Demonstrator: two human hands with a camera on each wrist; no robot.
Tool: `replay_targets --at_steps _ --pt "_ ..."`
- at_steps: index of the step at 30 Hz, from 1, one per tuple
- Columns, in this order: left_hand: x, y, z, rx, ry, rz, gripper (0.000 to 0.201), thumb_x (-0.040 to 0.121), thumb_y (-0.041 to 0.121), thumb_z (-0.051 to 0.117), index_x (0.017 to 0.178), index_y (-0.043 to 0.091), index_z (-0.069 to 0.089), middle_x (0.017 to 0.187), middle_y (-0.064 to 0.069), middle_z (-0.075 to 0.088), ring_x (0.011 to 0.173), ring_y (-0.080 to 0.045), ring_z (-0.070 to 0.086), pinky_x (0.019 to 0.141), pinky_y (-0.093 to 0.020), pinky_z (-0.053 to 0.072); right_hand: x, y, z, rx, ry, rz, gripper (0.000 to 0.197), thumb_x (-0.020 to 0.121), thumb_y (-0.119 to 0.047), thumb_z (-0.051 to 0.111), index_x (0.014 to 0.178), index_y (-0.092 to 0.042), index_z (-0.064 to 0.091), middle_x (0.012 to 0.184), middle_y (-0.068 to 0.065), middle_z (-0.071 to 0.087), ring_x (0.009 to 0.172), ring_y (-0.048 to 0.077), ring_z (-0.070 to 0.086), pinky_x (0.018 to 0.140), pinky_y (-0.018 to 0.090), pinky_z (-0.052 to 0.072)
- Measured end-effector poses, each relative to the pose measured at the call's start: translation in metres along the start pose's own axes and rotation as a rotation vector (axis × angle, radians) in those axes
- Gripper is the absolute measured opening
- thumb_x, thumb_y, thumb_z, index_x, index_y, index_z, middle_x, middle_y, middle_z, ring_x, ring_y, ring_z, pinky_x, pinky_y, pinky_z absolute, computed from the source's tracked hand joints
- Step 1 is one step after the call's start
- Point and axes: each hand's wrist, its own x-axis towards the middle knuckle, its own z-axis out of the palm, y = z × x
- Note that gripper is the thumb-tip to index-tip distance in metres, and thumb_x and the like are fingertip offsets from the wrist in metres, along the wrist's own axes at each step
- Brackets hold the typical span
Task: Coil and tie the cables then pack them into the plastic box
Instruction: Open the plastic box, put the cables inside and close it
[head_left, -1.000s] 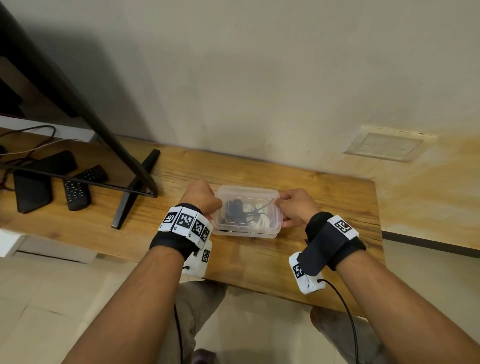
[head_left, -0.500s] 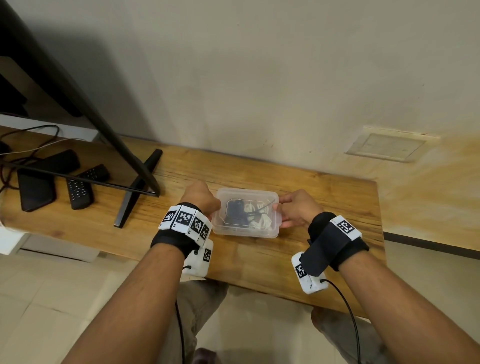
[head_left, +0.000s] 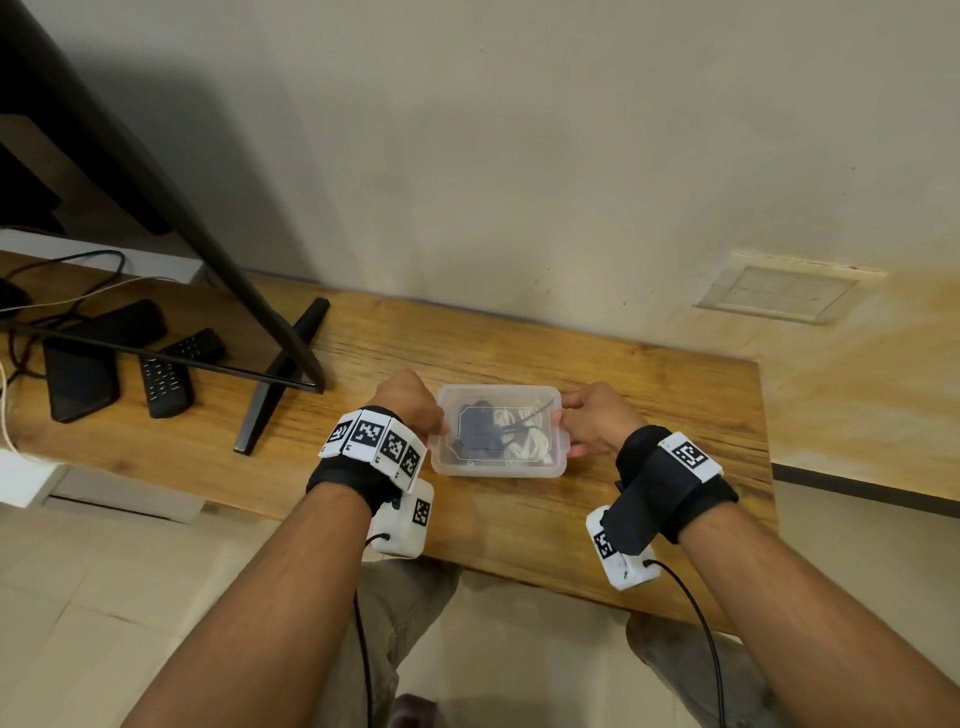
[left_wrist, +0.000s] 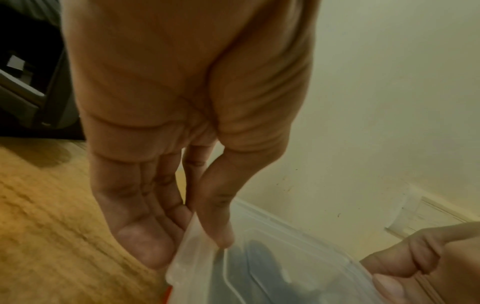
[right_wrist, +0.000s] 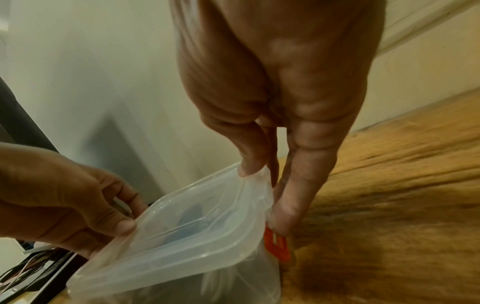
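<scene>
A clear plastic box (head_left: 540, 470) stands on the wooden table (head_left: 665, 395) between my hands, with its translucent lid (right_wrist: 187, 232) on top. Through the lid I see a black cable bundle (head_left: 480, 431) on the left and a white coiled cable (head_left: 524, 447) on the right. My left hand (head_left: 415, 410) pinches the lid's left edge (left_wrist: 192, 246) between thumb and fingers. My right hand (head_left: 592, 421) pinches the lid's right edge (right_wrist: 255, 181) the same way. An orange clasp (right_wrist: 276, 246) shows on the box's right side under my right fingers.
A monitor on a black stand (head_left: 280, 379) rises at the left. Behind it lie two remotes (head_left: 166, 379), a black flat device (head_left: 83, 374) and loose wires (head_left: 62, 270). The wall runs close behind the box. A recessed plate (head_left: 779, 288) sits in the wall at the right.
Both hands keep holding the lid on the box. The box and hands have shifted only slightly; the head view has drifted a little.
</scene>
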Motion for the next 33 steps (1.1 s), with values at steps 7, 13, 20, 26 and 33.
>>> replay_targets --at_steps 7,13,20,26,33 --pt "0.010 -0.009 0.001 -0.129 -0.097 -0.079 0.040 0.074 0.022 0.085 0.105 0.005 0.066 0.093 -0.012 0.075 0.087 -0.027 0.073 0.085 -0.044 0.060 -0.006 0.002 -0.005 0.032 -0.055 0.035 0.029 0.100 -0.015 0.057 0.129 -0.019 0.060 0.107 0.007 0.069 0.110 0.029 0.067 0.095 0.048 0.055" --pt "-0.007 -0.011 -0.011 -0.205 -0.116 -0.115 0.022 0.077 0.014 0.084 0.075 0.001 0.067 0.062 -0.010 0.068 0.040 -0.013 0.060 0.041 -0.020 0.048 -0.002 0.003 -0.015 0.015 0.066 0.052 0.016 0.090 -0.014 0.074 0.093 -0.010 0.059 0.090 0.010 0.068 0.083 0.023 0.068 0.075 0.039 0.062" --pt "-0.005 -0.004 0.001 -0.120 0.089 -0.012 0.024 0.073 0.011 0.087 0.086 0.005 0.068 0.084 -0.012 0.073 0.075 -0.025 0.073 0.075 -0.041 0.063 0.000 0.002 -0.011 0.000 0.168 -0.026 0.015 0.085 -0.003 0.077 0.084 -0.003 0.062 0.077 0.016 0.071 0.062 0.025 0.072 0.055 0.036 0.062" --pt "-0.009 -0.001 0.012 0.118 0.218 0.140 0.041 0.076 0.009 0.081 0.110 0.015 0.059 0.119 -0.012 0.062 0.096 -0.028 0.066 0.082 -0.041 0.060 0.004 0.006 -0.006 -0.191 0.343 -0.195 0.007 0.080 -0.008 0.072 0.075 -0.013 0.071 0.072 0.006 0.074 0.069 0.025 0.073 0.070 0.040 0.063" --pt "-0.038 0.004 0.031 0.435 0.049 0.282 0.108 0.059 0.055 0.088 0.147 0.034 0.029 0.136 -0.008 0.031 0.112 -0.035 0.059 0.093 -0.046 0.053 0.003 -0.008 -0.009 -0.032 0.314 -0.475 0.018 0.088 -0.018 0.072 0.105 -0.017 0.077 0.100 -0.004 0.076 0.093 0.007 0.070 0.093 0.028 0.056"
